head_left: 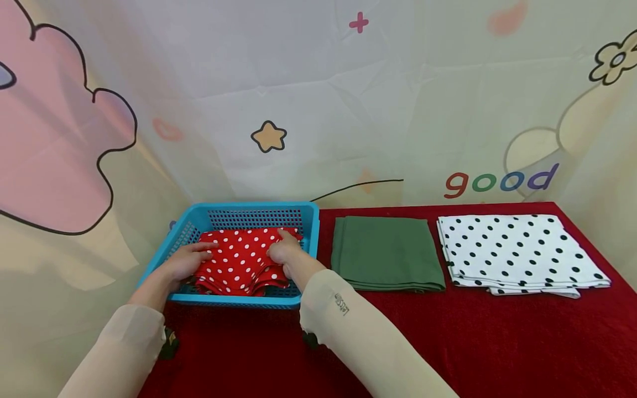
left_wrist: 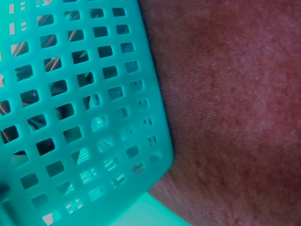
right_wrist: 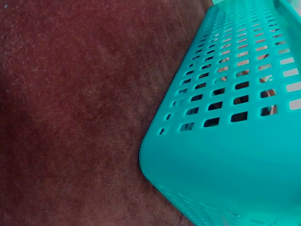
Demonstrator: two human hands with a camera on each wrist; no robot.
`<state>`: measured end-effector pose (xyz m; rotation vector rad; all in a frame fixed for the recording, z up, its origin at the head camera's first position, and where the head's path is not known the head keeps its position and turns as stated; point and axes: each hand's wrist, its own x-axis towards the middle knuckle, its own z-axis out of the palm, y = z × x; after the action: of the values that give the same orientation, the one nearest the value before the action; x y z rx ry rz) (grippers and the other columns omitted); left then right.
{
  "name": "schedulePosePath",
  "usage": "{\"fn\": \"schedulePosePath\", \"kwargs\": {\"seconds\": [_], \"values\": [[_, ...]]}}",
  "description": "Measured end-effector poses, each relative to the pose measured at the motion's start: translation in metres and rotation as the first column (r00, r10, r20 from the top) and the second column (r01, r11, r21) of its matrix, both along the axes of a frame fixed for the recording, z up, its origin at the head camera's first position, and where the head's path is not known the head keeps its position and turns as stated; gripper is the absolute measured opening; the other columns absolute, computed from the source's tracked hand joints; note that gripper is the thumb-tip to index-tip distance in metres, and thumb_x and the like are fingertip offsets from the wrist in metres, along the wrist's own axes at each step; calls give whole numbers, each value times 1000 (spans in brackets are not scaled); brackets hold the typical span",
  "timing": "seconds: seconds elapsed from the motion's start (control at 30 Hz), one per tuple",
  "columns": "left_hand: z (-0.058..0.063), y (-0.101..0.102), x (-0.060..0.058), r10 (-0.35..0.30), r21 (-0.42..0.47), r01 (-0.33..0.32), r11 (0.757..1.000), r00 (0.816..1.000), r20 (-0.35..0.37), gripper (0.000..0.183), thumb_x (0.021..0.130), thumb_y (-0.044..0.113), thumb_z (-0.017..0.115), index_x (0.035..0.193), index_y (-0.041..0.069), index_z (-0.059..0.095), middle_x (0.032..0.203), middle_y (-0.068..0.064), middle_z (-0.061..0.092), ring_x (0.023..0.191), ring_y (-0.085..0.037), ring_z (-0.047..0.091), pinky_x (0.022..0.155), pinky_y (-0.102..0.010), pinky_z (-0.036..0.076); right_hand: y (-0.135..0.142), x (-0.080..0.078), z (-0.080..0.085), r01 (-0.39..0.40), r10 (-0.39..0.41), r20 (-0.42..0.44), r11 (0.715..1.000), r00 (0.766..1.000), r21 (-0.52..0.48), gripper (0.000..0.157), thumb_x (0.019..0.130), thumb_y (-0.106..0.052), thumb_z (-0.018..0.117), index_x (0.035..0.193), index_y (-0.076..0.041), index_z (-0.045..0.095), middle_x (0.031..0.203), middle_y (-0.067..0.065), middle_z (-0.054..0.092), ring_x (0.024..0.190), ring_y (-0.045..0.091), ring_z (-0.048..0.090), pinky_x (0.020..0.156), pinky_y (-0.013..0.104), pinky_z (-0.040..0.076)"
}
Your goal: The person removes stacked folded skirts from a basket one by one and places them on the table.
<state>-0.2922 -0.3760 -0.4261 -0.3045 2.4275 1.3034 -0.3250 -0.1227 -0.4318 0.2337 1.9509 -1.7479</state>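
Observation:
A red cloth with white dots (head_left: 239,257), folded, lies inside a blue plastic basket (head_left: 234,300) on the left of the table. In the head view my left hand (head_left: 185,262) reaches over the basket's left side, its fingers extended onto the cloth's left edge. My right hand (head_left: 288,251) touches the cloth's right edge from above, one finger pointing toward the far side. The cloth's near edge looks bunched close to that hand. Both wrist views show only the basket's perforated wall (left_wrist: 94,66) (right_wrist: 221,146) and the table covering; neither hand appears there.
Right of the basket, a folded green cloth (head_left: 385,251) lies on the dark red table covering (head_left: 478,337). Farther right is a folded white cloth with black dots (head_left: 517,249). A printed curtain (head_left: 348,110) hangs behind the table.

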Motion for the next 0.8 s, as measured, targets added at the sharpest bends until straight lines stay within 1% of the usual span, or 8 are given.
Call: {"fn": "schedulePosePath", "kwargs": {"seconds": [0.1,0.2,0.3,0.43,0.5,0.7,0.77,0.8], "values": [[2,2,-1,-8,2,8,1000,1000,4,57,111,28,42,162,6,31,155,-30,37,98,-16,67,80,-31,62,3,-1,0,-30,30,1,999,1000,22,67,100,-5,58,162,-21,37,157,21,37,143,40,37,107,58,52],[5,2,-4,-21,-9,21,1000,1000,2,57,111,28,42,162,4,30,154,-30,39,91,-12,68,79,-30,62,6,-3,1,-44,44,6,999,999,28,65,99,-5,59,160,-15,38,152,21,42,136,39,43,104,55,54],[9,3,-5,-30,-30,29,999,1000,-10,57,111,29,41,162,5,31,152,-30,41,84,-11,68,75,-28,61,10,-4,4,-54,54,10,998,998,34,58,98,-5,61,153,-7,44,142,21,50,127,36,52,100,50,58],[18,3,-4,-42,-36,41,999,998,-42,57,111,29,39,161,5,32,148,-30,45,74,-10,67,69,-27,59,16,-4,10,-62,62,12,998,998,17,48,98,-7,62,144,-3,50,131,19,57,115,32,60,92,45,61],[23,3,-2,-44,-15,43,999,998,-54,57,110,29,38,162,5,31,149,-30,43,73,-9,67,68,-27,58,18,-4,13,-71,71,9,997,997,-7,50,98,-7,62,146,-4,49,131,18,57,113,31,61,90,43,62],[38,-1,1,-62,73,67,995,996,-71,60,108,23,35,164,6,23,167,-30,14,75,-8,62,69,-25,58,23,-7,20,-118,118,-1,990,993,-78,64,97,-7,63,157,-7,40,139,20,52,113,30,59,82,37,63],[41,-3,3,-62,84,69,994,995,-74,61,107,21,35,165,8,23,168,-29,12,72,-8,60,67,-25,56,24,-7,21,-132,132,-7,986,991,-101,69,96,-7,64,159,-8,36,141,21,51,111,30,60,77,35,63],[43,-4,3,-63,89,70,994,995,-77,61,107,21,35,165,8,22,168,-29,12,73,-7,60,67,-24,56,25,-7,22,-135,135,-10,985,991,-111,71,96,-7,64,161,-10,34,143,21,50,111,30,61,75,33,63]]}}
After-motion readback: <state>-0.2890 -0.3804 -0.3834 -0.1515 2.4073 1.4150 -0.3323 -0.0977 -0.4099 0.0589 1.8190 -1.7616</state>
